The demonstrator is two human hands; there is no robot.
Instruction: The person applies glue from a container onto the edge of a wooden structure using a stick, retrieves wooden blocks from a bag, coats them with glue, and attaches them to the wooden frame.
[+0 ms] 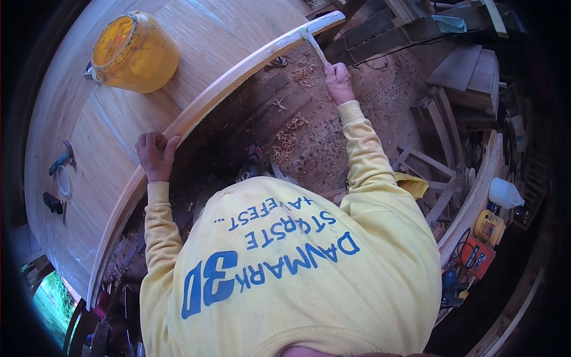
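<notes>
A long curved wooden strip [229, 70] runs along the near edge of a broad pale wooden surface [196, 44]. My left hand [157, 156] is wrapped over the strip, thumb on one side and fingers on the other. Farther along, my right hand [339, 83] is closed around a thin, whitish brush-like tool [316, 49]. Its tip touches the strip near the far end, where a whitish, wet-looking coating [300, 35] covers the wood. A yellow translucent tub [148, 59] with a smeared rim stands tilted in view on the surface, beyond the strip.
On the left of the surface lie a hammer-like tool [62, 157], a clear round ring or lid [63, 181] and a small black object [53, 203]. Wood shavings [285, 143] litter the floor. Stacked boards [464, 71] stand right, near a white bottle [504, 193] and an orange box [476, 257].
</notes>
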